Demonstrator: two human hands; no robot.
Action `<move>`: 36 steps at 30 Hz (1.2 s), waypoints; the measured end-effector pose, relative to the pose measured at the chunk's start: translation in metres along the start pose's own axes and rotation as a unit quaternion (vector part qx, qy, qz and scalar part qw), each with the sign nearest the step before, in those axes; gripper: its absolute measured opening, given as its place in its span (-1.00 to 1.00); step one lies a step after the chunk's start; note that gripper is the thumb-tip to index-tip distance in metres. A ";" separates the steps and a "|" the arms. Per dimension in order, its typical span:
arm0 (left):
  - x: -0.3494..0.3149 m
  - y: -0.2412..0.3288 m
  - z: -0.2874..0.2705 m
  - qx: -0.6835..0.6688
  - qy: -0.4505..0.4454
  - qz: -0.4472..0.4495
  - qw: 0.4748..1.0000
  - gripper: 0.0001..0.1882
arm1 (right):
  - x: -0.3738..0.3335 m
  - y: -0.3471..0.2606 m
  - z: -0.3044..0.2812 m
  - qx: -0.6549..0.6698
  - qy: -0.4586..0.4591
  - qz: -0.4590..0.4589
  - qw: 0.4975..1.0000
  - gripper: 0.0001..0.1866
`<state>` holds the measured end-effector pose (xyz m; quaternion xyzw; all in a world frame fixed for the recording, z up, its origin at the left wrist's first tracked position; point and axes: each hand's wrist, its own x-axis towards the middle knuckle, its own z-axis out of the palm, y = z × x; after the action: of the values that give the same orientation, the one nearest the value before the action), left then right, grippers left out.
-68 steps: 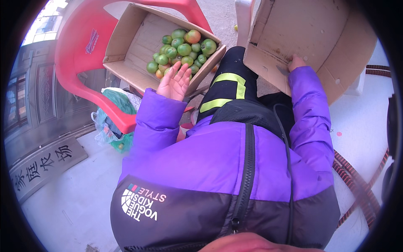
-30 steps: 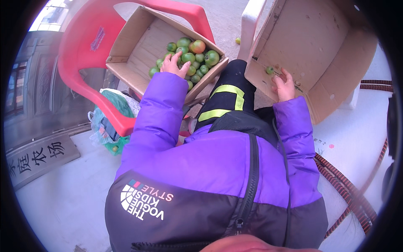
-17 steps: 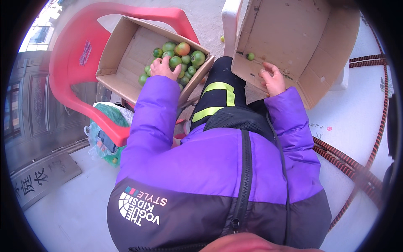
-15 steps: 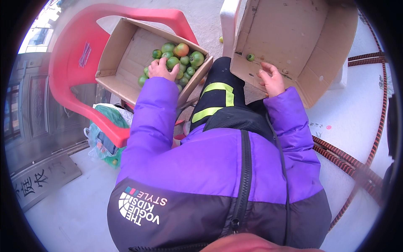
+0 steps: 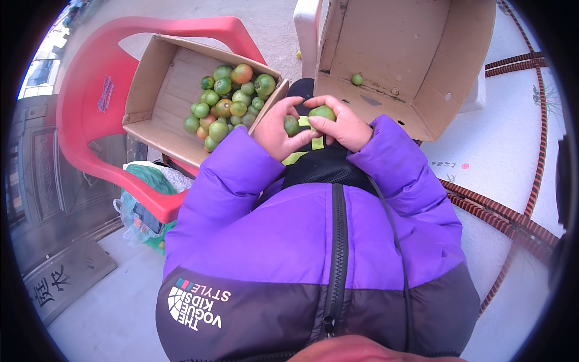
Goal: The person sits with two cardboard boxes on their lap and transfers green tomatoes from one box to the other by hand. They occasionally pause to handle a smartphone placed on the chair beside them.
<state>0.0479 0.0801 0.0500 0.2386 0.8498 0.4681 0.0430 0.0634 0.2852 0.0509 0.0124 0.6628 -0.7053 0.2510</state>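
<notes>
My two hands meet above my lap, between two cardboard boxes. In my left hand (image 5: 276, 131) a small green tomato (image 5: 292, 125) is held in the curled fingers. My right hand (image 5: 348, 125) grips a larger green tomato (image 5: 323, 113) between thumb and fingers. Many green tomatoes (image 5: 218, 130), a few turning orange, are heaped in the left cardboard box (image 5: 151, 114), to the left of my left hand. The right cardboard box (image 5: 392, 36), behind and right of my right hand, has one small green tomato (image 5: 357, 79) inside.
A red plastic chair (image 5: 75, 114) holds the left box. The right box rests against a white chair (image 5: 306, 36). Beside the red chair stands a green plastic bag (image 5: 142, 181) with a dark phone-like object. Red-and-black striped bands (image 5: 482, 208) cross the pale surface at right.
My left hand has come out of the tomato heap, moving right with a small green tomato. My right hand has left the right box and moved left, now holding a green tomato.
</notes>
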 end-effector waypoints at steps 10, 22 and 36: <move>0.010 -0.040 -0.011 -0.561 0.072 -0.385 0.729 -0.40 | 0.021 0.044 -0.026 -0.079 0.286 -0.124 0.947 -0.36; 0.000 -0.026 -0.003 -0.428 -0.096 -0.224 0.870 -0.44 | 0.008 0.023 0.002 -0.172 0.073 -0.142 0.972 -0.43; 0.053 -0.151 -0.030 0.325 0.258 -0.144 0.898 -0.40 | 0.013 0.038 -0.022 0.010 0.261 -0.060 0.963 -0.36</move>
<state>-0.0627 0.0133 -0.0484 -0.0146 0.9610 0.1993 -0.1912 0.0598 0.3014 0.0085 0.1589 0.6976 -0.6981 0.0267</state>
